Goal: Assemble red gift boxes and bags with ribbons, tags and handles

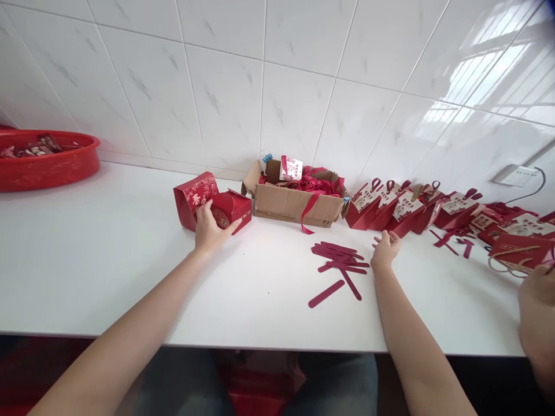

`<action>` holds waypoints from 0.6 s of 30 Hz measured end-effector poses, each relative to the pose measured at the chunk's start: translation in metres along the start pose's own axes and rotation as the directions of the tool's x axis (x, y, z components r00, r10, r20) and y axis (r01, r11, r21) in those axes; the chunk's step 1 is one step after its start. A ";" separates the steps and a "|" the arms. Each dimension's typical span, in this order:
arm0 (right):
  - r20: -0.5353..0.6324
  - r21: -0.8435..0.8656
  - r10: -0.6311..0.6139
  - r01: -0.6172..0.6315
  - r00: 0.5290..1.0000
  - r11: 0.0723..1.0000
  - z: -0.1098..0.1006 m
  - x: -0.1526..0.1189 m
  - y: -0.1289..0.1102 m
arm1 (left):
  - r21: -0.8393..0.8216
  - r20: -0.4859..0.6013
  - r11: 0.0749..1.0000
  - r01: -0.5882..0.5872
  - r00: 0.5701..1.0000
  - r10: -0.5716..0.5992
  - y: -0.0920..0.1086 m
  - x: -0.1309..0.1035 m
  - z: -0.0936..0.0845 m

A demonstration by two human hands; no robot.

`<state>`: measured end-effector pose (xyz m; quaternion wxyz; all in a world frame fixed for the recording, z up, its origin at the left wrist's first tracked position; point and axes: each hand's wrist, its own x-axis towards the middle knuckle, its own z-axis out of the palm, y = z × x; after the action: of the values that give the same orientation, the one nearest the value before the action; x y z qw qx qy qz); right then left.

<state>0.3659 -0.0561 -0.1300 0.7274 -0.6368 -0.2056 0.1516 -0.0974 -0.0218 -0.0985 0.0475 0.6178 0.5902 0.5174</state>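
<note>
My left hand (211,229) is closed on a red gift box (240,211) with gold print, thumb along its front and fingers at its left side. Close against that hand stands another red box (187,202) with a patterned, slanted top. My right hand (385,249) is open, fingers apart, just in front of a row of red gift boxes (401,216) with white cards and ribbon loops. I cannot tell whether its fingertips touch the nearest box. Between my hands lies a loose pile of dark red strips (340,257), one strip (326,293) apart from the others.
A cardboard box (286,211) of red ribbons stands by the tiled wall, one ribbon hanging over its front. At far left is a red basin (52,170) of wrapped items. Another person's hand (537,306) is at far right, beside a red bag (520,251) with cord handles.
</note>
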 end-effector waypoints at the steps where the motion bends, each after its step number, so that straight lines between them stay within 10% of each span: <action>1: 0.008 -0.001 -0.003 0.003 1.000 1.000 0.001 -0.001 -0.001 | 0.034 0.021 0.999 0.014 1.000 -0.015 0.001 0.000 0.001; 10: 0.051 -0.026 -0.030 0.031 0.998 0.999 0.003 -0.006 -0.004 | 0.119 0.099 0.993 -0.002 0.995 -0.010 0.003 -0.001 -0.005; 18: 0.054 -0.038 -0.031 0.033 0.998 0.999 0.003 -0.006 -0.004 | 0.339 -0.079 0.940 -0.048 0.994 0.079 0.012 0.002 0.002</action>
<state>0.3587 -0.0572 -0.1260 0.7113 -0.6433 -0.2382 0.1530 -0.0883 -0.0231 -0.0902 -0.1024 0.6113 0.6512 0.4379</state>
